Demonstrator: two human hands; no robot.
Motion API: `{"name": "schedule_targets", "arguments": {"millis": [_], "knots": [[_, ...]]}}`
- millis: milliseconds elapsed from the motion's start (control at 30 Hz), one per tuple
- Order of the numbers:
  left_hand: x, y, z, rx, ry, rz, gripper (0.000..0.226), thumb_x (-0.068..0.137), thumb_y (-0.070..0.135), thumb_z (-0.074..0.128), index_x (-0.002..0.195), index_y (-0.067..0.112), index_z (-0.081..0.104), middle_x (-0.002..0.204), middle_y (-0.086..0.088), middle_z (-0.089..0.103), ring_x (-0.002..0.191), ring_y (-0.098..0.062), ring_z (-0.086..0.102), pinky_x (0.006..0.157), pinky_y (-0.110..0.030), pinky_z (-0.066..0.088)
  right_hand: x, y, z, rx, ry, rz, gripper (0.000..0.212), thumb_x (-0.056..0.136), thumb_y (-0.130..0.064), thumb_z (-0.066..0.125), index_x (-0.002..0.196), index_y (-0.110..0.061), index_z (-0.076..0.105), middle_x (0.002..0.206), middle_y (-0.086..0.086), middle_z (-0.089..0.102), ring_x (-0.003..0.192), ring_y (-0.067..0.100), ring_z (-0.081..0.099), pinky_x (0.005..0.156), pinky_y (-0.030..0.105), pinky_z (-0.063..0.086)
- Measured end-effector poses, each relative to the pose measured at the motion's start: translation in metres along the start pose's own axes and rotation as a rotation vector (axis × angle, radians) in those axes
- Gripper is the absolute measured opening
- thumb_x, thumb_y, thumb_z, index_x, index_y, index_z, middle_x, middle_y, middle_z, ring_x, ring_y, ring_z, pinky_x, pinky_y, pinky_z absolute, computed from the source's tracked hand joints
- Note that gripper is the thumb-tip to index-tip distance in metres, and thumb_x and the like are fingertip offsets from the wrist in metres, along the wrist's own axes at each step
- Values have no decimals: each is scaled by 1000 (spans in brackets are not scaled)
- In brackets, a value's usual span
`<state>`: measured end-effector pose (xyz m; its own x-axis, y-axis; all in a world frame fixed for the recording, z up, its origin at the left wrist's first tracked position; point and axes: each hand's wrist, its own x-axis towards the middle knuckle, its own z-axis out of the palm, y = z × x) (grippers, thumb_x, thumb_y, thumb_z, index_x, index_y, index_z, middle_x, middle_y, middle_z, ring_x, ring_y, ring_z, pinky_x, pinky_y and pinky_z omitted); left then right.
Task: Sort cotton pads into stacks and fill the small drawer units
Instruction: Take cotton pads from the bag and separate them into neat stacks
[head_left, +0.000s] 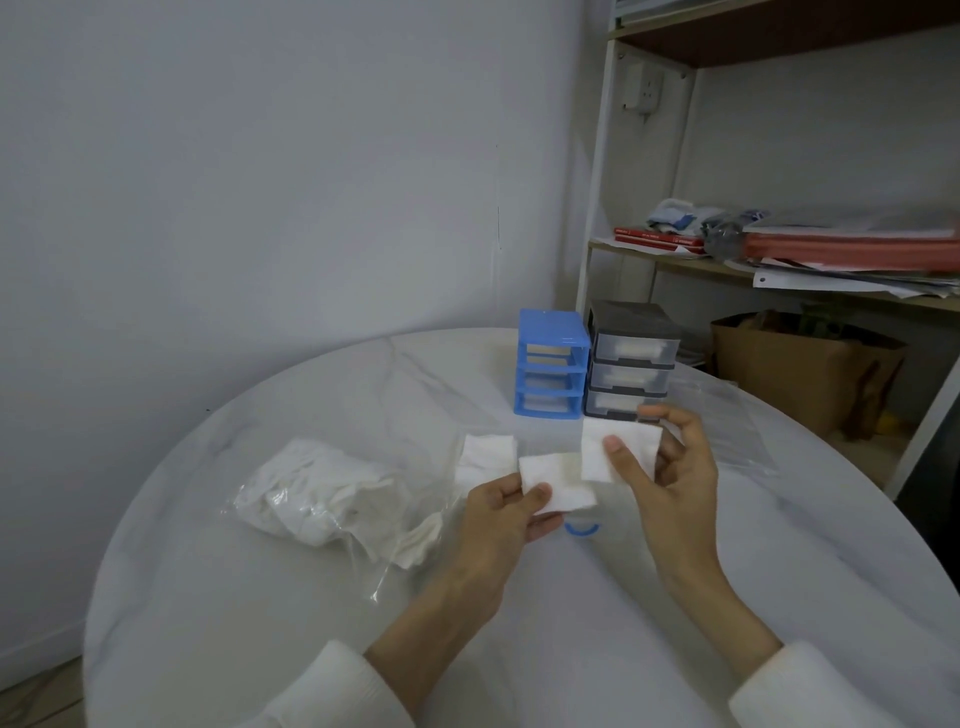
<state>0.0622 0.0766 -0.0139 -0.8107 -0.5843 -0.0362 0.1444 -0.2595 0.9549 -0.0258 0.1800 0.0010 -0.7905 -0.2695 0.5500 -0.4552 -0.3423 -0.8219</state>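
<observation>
Two hands are up over the round white marble-look table (270, 597), each pinching one square cotton pad. The left hand (506, 512) grips a soft, flat white pad (558, 480) between thumb and curled fingers. The right hand (670, 467) holds a second square pad (621, 449) upright, thumb pressed on its face and fingers curled behind it. The two pads sit side by side, their near edges touching or overlapping slightly; I cannot tell which.

Just beyond the left hand, a small stack of white square pads (485, 452) lies on the table. Further to the left of that hand is a crinkled clear plastic bag (322, 499) stuffed with loose, jumbled pads.

Past the right hand's fingertips stand two small plastic drawer units, touching side by side. The blue unit (553, 364) has three open slots with white showing inside. The grey unit (631, 358) has three translucent drawers, each with white pads visible through the front.

Between and below the hands, a small blue curved handle-like piece (582, 529) shows on the table. To the right of the right hand lies a flat sheet of clear plastic (727, 415).
</observation>
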Motion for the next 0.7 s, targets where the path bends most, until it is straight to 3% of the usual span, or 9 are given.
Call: {"name": "schedule_targets", "arguments": {"millis": [133,267,333,500,633,700], "knots": [[1,-1,1,20,1,-9,26,92,2,54,117,-2,60,108,-11,67,84,-12,67,71,-18,56,2,2,1,29,-70,46,29,81,0,64,100,-20,54,91,6,67,77,8,66,63,18,53],[-1,1,3,35,-68,-4,20,94,6,52,108,9,66,102,-5,71,84,-10,70,74,-20,56,-1,11,2,-112,-191,76,25,78,-1,69,91,-19,58,89,2,67,78,10,66,61,20,53],[-1,0,3,25,-60,-29,20,94,5,51,101,12,68,95,-2,73,84,-11,70,76,-22,56,-3,13,3,-166,-201,68,25,77,-2,71,86,-21,58,89,-4,65,79,5,64,61,17,53],[4,-2,3,-21,-13,-102,31,93,5,47,123,0,53,106,-14,69,89,-23,70,80,-32,58,-1,16,1,-236,-184,39,29,73,-7,76,87,-25,58,91,-9,66,84,3,64,66,19,53],[2,3,7,-77,-5,-107,24,97,12,42,114,1,56,92,-12,70,82,-23,69,74,-31,59,-3,14,2,-289,-186,-7,33,71,-5,77,84,-26,56,89,-15,63,84,-7,59,64,7,45],[2,2,7,-56,0,-90,24,96,18,48,112,3,57,99,-13,69,84,-22,69,72,-29,59,-3,15,2,-308,-187,-18,32,71,-7,78,83,-28,56,87,-15,63,84,-6,58,65,7,45]]}}
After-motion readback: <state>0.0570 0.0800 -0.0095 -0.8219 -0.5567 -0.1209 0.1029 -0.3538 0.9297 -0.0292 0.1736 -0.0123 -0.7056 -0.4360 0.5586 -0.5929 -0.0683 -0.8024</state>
